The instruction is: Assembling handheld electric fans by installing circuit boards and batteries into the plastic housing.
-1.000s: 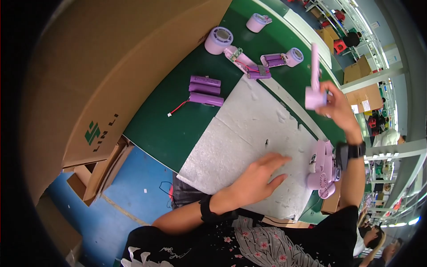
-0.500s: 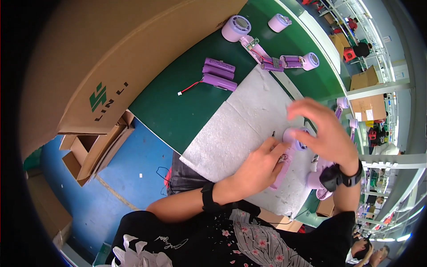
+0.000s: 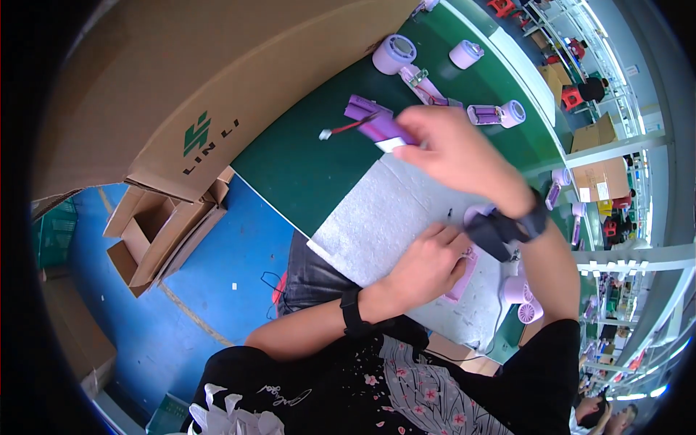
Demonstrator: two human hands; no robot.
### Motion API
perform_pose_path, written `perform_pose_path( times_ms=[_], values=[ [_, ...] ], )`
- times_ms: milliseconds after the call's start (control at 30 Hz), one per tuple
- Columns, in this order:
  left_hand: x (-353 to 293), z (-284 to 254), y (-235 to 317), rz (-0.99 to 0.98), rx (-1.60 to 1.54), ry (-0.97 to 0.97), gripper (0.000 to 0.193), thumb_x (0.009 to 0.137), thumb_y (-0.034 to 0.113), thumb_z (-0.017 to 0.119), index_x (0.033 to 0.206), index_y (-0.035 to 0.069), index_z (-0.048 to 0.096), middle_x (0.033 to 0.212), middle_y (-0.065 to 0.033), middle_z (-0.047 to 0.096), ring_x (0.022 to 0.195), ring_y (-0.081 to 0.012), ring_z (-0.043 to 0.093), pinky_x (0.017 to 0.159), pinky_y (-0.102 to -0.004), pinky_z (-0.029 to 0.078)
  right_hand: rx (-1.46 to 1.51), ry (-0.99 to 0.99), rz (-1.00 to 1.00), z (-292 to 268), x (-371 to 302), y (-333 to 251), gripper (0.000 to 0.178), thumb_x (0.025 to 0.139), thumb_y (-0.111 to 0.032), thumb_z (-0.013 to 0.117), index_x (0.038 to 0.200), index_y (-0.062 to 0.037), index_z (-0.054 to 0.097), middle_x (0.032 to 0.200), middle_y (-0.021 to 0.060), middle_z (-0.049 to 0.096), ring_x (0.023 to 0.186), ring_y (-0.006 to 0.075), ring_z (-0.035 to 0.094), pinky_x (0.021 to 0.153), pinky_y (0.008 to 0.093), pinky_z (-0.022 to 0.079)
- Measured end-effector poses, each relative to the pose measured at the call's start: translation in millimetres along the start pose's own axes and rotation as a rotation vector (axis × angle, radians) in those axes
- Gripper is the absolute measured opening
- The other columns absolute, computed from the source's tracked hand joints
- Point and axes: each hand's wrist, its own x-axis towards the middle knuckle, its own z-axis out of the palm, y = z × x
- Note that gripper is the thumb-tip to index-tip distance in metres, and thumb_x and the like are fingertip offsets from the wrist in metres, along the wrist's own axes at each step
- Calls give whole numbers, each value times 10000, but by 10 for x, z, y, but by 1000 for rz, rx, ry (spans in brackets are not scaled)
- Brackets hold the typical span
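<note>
My right hand is closed on a purple battery with a white end label. Its red and black lead and white plug stick out to the left, a little blurred. Right behind it lies another purple battery. On the white foam sheet, my left hand grips the pink handle shell of a handheld fan. The shell's round lilac head is partly covered by my right wrist and its black band.
A large cardboard box walls off the left. Fan parts lie farther back: a round head, a lilac cap and an open handle with batteries. Another lilac fan head stands at the right. An open carton sits on the blue floor.
My right hand has moved from above the fan head to the far batteries and taken hold of the wired one. My left hand stays on the handle shell. The view has shifted slightly.
</note>
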Motion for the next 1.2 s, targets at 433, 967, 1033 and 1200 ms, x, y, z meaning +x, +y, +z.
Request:
perform_pose_path(
  times_ms=[433,967,1033,1200],
  values=[
    [61,-91,-40,126,-89,-137,197,752,55,736,907,49,615,974,-103,634,878,-328,620,767,-407,531,1352,761,224,294,-2129,-65,420,779,-85,731,1147,-6,546,946,135,629,802,238,628,707,359,510],
    [105,-359,7,52,-53,-375,296,672,49,812,923,62,654,977,-86,708,961,-328,666,812,-396,543,79,709,115,1093,-2106,13,295,701,84,757,798,-40,507,880,129,692,747,255,652,633,327,519],
    [108,-374,14,57,-59,-366,301,669,52,814,922,58,652,980,-86,706,955,-332,663,812,-397,541,94,741,108,1107,-2119,6,291,695,84,760,804,-37,518,859,119,692,737,256,657,624,323,522],
    [141,-375,43,76,-51,-375,301,667,55,816,917,51,648,968,-86,699,937,-329,657,799,-394,535,69,728,60,1081,-2114,29,284,697,82,761,811,-36,528,840,123,691,733,255,661,617,320,521]
  ],
)
